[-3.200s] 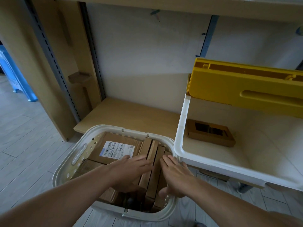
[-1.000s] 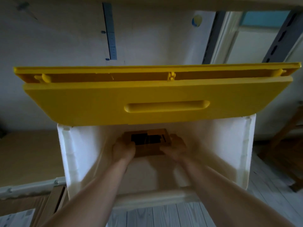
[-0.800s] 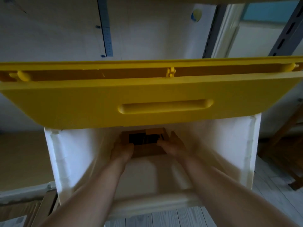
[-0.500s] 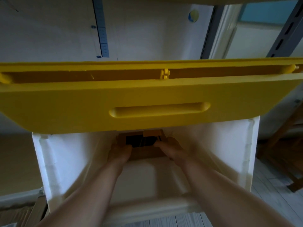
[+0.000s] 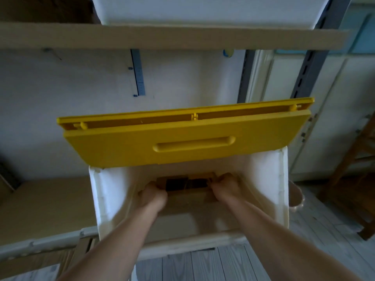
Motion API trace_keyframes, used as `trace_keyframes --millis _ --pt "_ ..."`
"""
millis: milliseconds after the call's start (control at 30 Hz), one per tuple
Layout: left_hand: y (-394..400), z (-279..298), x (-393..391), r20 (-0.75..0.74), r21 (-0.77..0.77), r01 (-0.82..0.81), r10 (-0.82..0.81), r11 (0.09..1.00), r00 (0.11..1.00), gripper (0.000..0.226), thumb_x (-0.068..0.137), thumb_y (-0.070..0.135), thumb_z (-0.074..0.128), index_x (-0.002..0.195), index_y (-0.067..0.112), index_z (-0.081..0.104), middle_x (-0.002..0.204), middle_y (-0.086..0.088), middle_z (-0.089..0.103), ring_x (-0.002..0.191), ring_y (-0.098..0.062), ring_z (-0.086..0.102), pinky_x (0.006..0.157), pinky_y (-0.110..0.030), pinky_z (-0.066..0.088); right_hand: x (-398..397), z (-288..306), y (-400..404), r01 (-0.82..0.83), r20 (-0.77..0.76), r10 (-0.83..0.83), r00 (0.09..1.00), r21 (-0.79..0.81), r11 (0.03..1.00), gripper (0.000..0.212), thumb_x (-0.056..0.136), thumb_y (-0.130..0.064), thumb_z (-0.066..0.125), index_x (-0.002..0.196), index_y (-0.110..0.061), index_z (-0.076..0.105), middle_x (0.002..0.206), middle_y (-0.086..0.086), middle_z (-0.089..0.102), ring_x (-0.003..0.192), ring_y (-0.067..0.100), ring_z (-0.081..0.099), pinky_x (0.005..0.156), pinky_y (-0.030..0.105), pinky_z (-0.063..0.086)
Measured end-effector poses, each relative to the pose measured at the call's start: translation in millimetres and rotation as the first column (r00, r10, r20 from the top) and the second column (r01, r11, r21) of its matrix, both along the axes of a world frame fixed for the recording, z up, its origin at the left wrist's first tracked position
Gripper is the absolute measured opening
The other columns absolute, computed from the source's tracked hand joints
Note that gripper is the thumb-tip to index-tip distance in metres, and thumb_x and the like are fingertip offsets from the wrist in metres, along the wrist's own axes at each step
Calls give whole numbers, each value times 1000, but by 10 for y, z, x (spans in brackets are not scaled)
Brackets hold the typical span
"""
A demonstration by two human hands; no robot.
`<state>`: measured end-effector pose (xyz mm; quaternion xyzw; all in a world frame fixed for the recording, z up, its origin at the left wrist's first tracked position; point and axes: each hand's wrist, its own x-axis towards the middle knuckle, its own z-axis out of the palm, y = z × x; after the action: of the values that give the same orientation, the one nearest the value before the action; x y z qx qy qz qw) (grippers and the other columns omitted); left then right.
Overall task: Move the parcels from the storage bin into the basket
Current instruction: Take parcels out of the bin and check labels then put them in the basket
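At about 8 o'clock the white basket (image 5: 24, 245) shows only its rim at the frame edge, with cardboard inside. Right of it, the left hand (image 5: 152, 194) curls its fingers round the left end of the brown parcel (image 5: 186, 184), which sits deep in the white storage bin (image 5: 105, 191) just below centre. The right hand (image 5: 225, 186) clamps the parcel's right end. Overhead, toward 12 o'clock, hangs the yellow lid (image 5: 182, 142). The risk, I judge: lifting steeply could knock the parcel or knuckles against that lid, or the parcel could catch the bin's front wall on its way out.
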<state>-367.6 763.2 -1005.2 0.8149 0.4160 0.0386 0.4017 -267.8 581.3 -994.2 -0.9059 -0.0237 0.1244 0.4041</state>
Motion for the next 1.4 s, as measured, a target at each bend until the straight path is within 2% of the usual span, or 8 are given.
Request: trace_keyframes --millis 400,533,667,733,833,1000,1200,1400 --pt "-517 896 -1066 263 -267 262 -192 928 946 84 98 21 60 158 35 3 166 -8 16 139 -28 36 95 -36 35 -776 746 -722 8 -265 86 961 337 942 98 61 -30 73 149 -7 36 123 14 57 110 33 58 88 41 50" --pt "-537 1058 -1496 299 -293 394 -308 871 903 101 89 6 62 154 49 -2 154 -10 32 107 -20 59 89 -42 52 -981 795 -861 -6 -314 156 937 431 903 60 77 -15 64 134 -3 50 93 15 63 80 28 63 65 35 50" --pt "-438 1164 -1939 410 -271 482 -353 833 841 123 80 5 76 149 60 -10 163 15 11 146 -20 27 119 -46 31 -1183 905 -914 -67 -319 291 902 564 823 40 88 -35 72 120 -12 67 101 18 75 87 31 71 69 36 58" --pt "-417 1219 -2133 490 -249 517 -354 819 797 128 77 11 83 146 63 -11 155 15 32 136 -14 45 110 -40 44 -1303 976 -866 -118 -292 365 884 616 779 39 90 -39 70 122 -17 66 101 14 75 90 31 71 75 40 60" --pt "-380 1281 -2321 586 -216 422 -229 881 777 96 89 13 72 142 55 4 129 10 55 112 -10 61 84 -26 53 -1496 1073 -724 -190 -232 437 869 658 728 32 94 -34 67 118 -13 66 80 4 75 69 17 72 58 29 58" --pt "-123 1280 -2579 654 -253 212 6 944 756 31 102 35 49 133 40 47 110 10 71 108 -15 67 90 -40 54 -1815 1217 -331 -276 -141 491 859 681 678 25 99 -27 59 120 -15 63 62 -9 71 51 2 65 45 19 49" --pt "193 1323 -2901 709 -292 -24 234 956 665 29 105 46 34 115 43 61 92 6 72 95 -26 68 77 -42 52 -2066 1254 214 -329 -86 541 837 710 623 39 100 -52 43 124 -28 64 104 5 78 98 23 74 92 48 57" --pt "397 1274 -3270 690 -335 -217 395 917 606 38 106 48 26 110 40 63 87 5 72 96 -26 68 87 -50 53 -2297 1210 707 -390 -58 576 815 680 621 48 97 -61 35 116 -31 68 102 5 78 95 23 74 86 43 57"
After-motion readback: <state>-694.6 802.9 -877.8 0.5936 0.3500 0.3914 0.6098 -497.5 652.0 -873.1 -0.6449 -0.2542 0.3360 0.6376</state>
